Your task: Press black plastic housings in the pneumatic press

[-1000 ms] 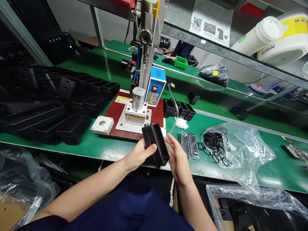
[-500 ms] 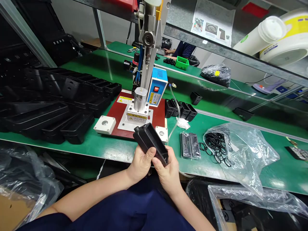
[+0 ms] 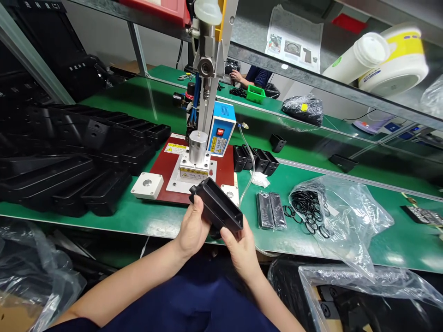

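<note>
A black, open-topped rectangular plastic housing [image 3: 218, 203] is held tilted between both hands, its hollow side facing up. My left hand [image 3: 193, 227] is closed around its far left end, the thumb lying near a small round stub there. At the near right end my right hand [image 3: 240, 244] grips it, thumb on the near side and fingers behind. Just beyond the housing stands a press fixture with a metal cylinder [image 3: 198, 146] on a red base plate [image 3: 160, 171]. White button boxes [image 3: 147, 185] sit at the plate's front corners.
Many black housings [image 3: 107, 189] are piled on the left. Right of the press are a blue control box [image 3: 222, 127], small black boxes [image 3: 261, 160], two wrapped black blocks [image 3: 271, 210] and black rubber rings [image 3: 311, 221] spilling from a plastic bag [image 3: 360, 221]. Another person's hand [image 3: 237, 76] shows behind.
My left hand has shifted from the housing's near side up to its far left end. The housing has turned slightly. The whole view has shifted a little.
</note>
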`<action>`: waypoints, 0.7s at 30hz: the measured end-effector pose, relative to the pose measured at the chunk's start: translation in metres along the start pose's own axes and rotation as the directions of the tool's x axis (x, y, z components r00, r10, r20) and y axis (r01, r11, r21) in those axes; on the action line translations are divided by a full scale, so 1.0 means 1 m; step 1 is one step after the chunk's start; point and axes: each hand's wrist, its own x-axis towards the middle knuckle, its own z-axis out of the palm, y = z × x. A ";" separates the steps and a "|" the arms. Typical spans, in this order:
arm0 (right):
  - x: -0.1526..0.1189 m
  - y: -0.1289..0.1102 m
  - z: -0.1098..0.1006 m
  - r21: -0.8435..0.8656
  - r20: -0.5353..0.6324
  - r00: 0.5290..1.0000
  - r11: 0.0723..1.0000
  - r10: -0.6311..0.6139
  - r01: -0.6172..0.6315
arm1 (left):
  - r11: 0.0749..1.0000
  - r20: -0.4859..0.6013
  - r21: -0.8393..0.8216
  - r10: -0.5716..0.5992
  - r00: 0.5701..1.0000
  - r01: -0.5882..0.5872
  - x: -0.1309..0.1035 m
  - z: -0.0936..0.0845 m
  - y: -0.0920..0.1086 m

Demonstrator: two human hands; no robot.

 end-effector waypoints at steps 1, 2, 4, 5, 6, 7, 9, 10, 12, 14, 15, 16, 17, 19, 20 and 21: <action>-0.001 0.001 -0.001 -0.010 0.007 1.000 1.000 0.004 -0.004 | 1.000 -0.026 -0.016 -0.016 1.000 0.016 0.001 0.002 0.003; -0.001 0.001 -0.001 -0.022 0.011 1.000 1.000 0.007 -0.007 | 0.999 -0.050 -0.028 -0.035 0.998 0.034 0.002 0.003 0.005; -0.003 0.002 -0.001 -0.047 0.008 1.000 0.999 0.007 -0.006 | 0.996 -0.074 -0.042 -0.081 0.994 0.078 0.002 0.004 0.008; -0.004 0.002 0.000 -0.058 0.004 1.000 0.998 0.007 -0.006 | 0.994 -0.070 -0.046 -0.104 0.992 0.101 0.002 0.004 0.009; -0.005 0.001 0.001 -0.069 -0.002 1.000 0.998 0.006 -0.006 | 0.992 -0.061 -0.048 -0.121 0.991 0.118 0.002 0.004 0.010; -0.006 0.001 0.002 -0.079 -0.009 1.000 0.997 0.002 -0.003 | 0.990 -0.048 -0.048 -0.135 0.990 0.133 0.002 0.004 0.011; -0.008 0.000 0.004 -0.103 -0.030 0.999 0.995 -0.017 0.014 | 0.987 -0.020 -0.043 -0.159 0.987 0.158 0.002 0.004 0.012; -0.009 0.000 0.004 -0.122 -0.043 0.998 0.992 -0.035 0.029 | 0.985 -0.006 -0.039 -0.171 0.985 0.171 0.002 0.004 0.013; -0.011 0.000 0.004 -0.175 -0.072 0.995 0.983 -0.075 0.062 | 0.979 0.033 -0.031 -0.202 0.979 0.203 0.002 0.005 0.013; -0.012 -0.001 0.002 -0.246 -0.100 0.988 0.965 -0.115 0.088 | 0.972 0.081 -0.029 -0.232 0.969 0.235 0.005 0.006 0.012; -0.012 -0.001 -0.001 -0.278 -0.108 0.985 0.956 -0.132 0.098 | 0.969 0.102 -0.029 -0.242 0.965 0.246 0.006 0.006 0.011; -0.012 -0.002 -0.003 -0.301 -0.113 0.984 0.948 -0.141 0.101 | 0.968 0.118 -0.030 -0.246 0.962 0.251 0.008 0.006 0.010; -0.011 -0.003 -0.006 -0.311 -0.112 0.984 0.946 -0.137 0.096 | 0.968 0.131 -0.027 -0.243 0.961 0.249 0.009 0.006 0.009; -0.008 -0.006 -0.012 -0.298 -0.101 0.990 0.952 -0.097 0.062 | 0.977 0.165 0.031 -0.215 0.963 0.213 0.012 0.004 0.006; -0.007 -0.007 -0.015 -0.286 -0.105 0.992 0.957 -0.075 0.043 | 0.981 0.198 0.090 -0.186 0.963 0.171 0.013 0.002 0.005; -0.005 -0.008 -0.017 -0.283 -0.117 0.991 0.959 -0.066 0.030 | 0.980 0.242 0.162 -0.153 0.958 0.115 0.013 0.000 0.004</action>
